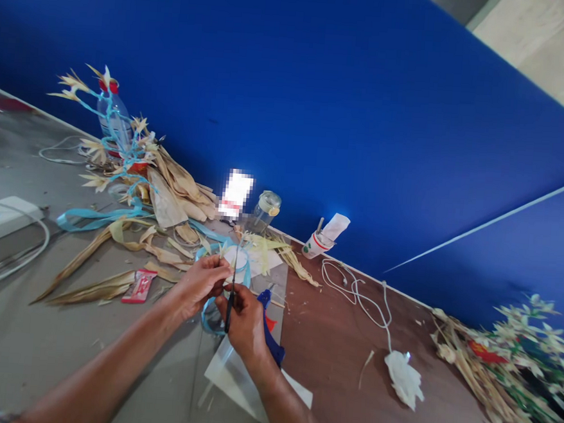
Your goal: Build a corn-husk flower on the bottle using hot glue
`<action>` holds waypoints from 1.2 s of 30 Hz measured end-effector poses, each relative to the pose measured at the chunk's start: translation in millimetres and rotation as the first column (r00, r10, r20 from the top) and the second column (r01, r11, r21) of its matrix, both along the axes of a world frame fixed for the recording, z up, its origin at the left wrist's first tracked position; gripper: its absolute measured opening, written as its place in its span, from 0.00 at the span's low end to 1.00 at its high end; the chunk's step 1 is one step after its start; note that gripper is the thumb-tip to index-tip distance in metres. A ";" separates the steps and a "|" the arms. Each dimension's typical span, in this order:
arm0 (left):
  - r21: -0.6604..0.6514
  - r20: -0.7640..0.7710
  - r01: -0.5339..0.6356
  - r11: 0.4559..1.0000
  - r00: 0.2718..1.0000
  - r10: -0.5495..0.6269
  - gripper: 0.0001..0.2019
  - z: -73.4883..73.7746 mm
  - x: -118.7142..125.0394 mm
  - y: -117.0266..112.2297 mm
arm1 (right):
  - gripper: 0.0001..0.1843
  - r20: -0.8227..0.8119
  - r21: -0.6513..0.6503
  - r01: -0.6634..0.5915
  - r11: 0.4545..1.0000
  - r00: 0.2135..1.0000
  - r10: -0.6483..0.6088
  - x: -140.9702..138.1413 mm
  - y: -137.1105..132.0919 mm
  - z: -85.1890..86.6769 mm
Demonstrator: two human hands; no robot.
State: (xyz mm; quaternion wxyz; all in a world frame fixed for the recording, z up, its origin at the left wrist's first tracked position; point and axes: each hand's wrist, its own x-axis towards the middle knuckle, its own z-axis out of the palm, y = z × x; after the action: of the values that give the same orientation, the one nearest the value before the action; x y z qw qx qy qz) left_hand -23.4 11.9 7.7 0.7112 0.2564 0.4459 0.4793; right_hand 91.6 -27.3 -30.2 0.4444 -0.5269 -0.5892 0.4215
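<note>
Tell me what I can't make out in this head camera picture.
All in the head view:
Bright panel: contents hidden by pixelation.
Blue tool: partly behind the right hand.
Left hand: any piece in its grip, too small.
White-flowered bunch: cut off by the right edge.

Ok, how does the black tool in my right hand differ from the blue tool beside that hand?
The black tool is slim and straight, while the blue tool is bulkier and bent. The right hand grips the black tool; the blue tool lies beside it, partly hidden by that hand. Both sit close to the right hand.
</note>
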 end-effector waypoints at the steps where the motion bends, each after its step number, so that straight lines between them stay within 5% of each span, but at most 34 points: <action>1: 0.001 0.001 -0.003 1.000 1.000 0.003 0.13 0.5 0.1 -0.2 | 0.13 -0.005 -0.004 -0.004 1.000 1.000 0.004 -0.2 0.0 -0.2; 14: 0.052 -0.026 0.013 0.999 1.000 -0.011 0.13 -2.2 -1.5 1.5 | 0.14 -0.069 -0.079 0.038 0.996 0.997 -0.043 3.0 3.8 -6.4; 24: 0.060 -0.027 0.043 0.997 0.999 -0.041 0.16 1.7 -3.0 1.6 | 0.15 -0.118 -0.115 -0.009 0.993 0.993 -0.005 8.2 7.9 9.2; 31: 0.060 0.019 0.044 0.997 0.999 -0.045 0.15 -3.2 -6.2 3.6 | 0.15 0.018 0.013 -0.027 1.000 0.999 0.027 9.4 3.7 5.2; 36: 0.072 -0.038 0.044 0.996 0.998 -0.041 0.16 -2.1 -3.7 2.7 | 0.18 -0.182 -0.001 0.071 0.997 0.981 -0.070 9.4 8.9 8.7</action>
State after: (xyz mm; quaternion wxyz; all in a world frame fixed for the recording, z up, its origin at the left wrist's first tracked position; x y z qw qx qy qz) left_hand -27.1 14.6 5.6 0.7031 0.3002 0.4356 0.4752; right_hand 101.0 -18.4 -21.6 0.5124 -0.5055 -0.5283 0.4504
